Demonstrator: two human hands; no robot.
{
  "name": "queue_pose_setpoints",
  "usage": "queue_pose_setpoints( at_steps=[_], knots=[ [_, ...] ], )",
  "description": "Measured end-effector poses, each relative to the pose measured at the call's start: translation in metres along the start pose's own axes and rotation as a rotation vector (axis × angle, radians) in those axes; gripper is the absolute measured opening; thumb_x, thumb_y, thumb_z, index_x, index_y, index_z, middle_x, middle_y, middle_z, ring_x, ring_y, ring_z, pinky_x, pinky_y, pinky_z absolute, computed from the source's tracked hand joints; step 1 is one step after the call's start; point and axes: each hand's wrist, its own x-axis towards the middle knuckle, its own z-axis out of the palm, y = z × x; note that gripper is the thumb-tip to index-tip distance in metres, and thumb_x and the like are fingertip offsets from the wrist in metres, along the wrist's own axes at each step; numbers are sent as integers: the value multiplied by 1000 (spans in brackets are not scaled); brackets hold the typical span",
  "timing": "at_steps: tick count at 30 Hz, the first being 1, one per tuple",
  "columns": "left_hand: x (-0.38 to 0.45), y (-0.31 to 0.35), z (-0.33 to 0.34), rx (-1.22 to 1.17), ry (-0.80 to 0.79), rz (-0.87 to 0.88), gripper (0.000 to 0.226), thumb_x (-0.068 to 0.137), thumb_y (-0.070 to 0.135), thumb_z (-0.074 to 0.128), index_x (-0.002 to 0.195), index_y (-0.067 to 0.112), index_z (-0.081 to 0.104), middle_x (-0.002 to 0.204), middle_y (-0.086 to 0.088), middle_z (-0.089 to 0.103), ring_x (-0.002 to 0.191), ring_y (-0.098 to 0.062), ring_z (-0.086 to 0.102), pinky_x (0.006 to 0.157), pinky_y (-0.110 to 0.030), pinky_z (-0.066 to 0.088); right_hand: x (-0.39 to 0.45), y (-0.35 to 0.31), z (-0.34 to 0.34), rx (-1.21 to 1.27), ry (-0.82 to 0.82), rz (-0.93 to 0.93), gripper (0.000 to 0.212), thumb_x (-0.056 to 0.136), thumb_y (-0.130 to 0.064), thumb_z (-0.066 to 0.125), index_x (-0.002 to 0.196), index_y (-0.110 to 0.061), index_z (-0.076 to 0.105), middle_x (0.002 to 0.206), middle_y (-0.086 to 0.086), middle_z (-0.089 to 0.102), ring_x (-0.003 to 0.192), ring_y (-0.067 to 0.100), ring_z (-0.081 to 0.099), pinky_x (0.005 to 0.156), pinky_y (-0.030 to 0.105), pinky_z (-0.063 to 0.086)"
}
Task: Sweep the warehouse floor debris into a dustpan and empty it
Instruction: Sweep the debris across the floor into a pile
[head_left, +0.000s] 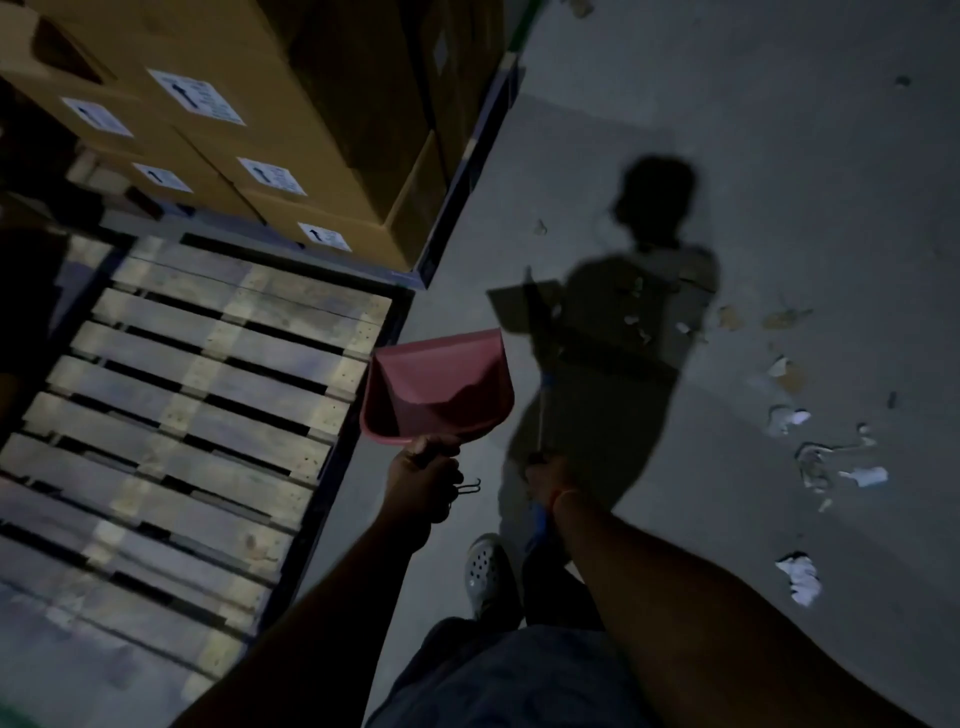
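My left hand (423, 480) grips the handle of a pink dustpan (439, 387), held above the grey concrete floor with its open pan facing away from me. Just to its right, my right hand (548, 480) holds a thin broom handle (540, 415) with a blue section; the broom head is lost in my shadow. Scraps of white paper and brown cardboard debris (789, 415) lie scattered over the floor to the right. A crumpled white piece (800, 577) lies nearer me.
A wooden pallet (197, 395) in a dark frame lies on the left. Stacked cardboard boxes (291, 135) with white labels stand behind it. My foot in a white perforated clog (483, 569) is on the floor below my hands. The light is dim.
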Motion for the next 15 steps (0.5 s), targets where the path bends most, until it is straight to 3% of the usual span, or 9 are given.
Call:
queue_pose_setpoints(
  at_steps=[3, 5, 8, 11, 15],
  knots=[
    [6, 4, 20, 28, -41, -3, 21, 95, -4, 52, 104, 8, 67, 66, -13, 57, 44, -16, 41, 45, -20, 27, 4, 1, -41, 109, 182, 44, 23, 99, -8, 51, 121, -4, 57, 112, 13, 60, 95, 31, 54, 81, 33, 49],
    [10, 7, 33, 47, -71, 7, 21, 94, -5, 53, 104, 7, 67, 67, -15, 57, 44, -16, 41, 45, -21, 27, 5, 0, -71, 56, 265, 95, 28, 100, -14, 51, 121, 0, 61, 106, 15, 62, 92, 29, 57, 87, 39, 51],
    [16, 13, 51, 96, -111, 18, 21, 94, -4, 54, 104, 7, 67, 69, -16, 58, 45, -17, 43, 45, -20, 28, -1, -3, -111, -107, 364, 161, 33, 101, -22, 49, 120, 0, 64, 114, 15, 64, 109, 31, 61, 93, 36, 51],
    [20, 22, 69, 142, -128, 19, 19, 93, -3, 54, 103, 7, 67, 70, -16, 58, 45, -19, 45, 43, -20, 30, -3, 2, -129, -120, 446, 115, 35, 101, -19, 45, 123, 1, 62, 114, 15, 65, 111, 31, 62, 83, 31, 49],
    [27, 41, 91, 176, -129, 6, 18, 94, 0, 57, 107, 7, 67, 71, -15, 60, 45, -18, 46, 42, -22, 32, -5, 11, -141, -127, 531, 68, 30, 94, -17, 54, 120, -9, 67, 120, 12, 68, 110, 31, 64, 90, 34, 52]
  ],
)
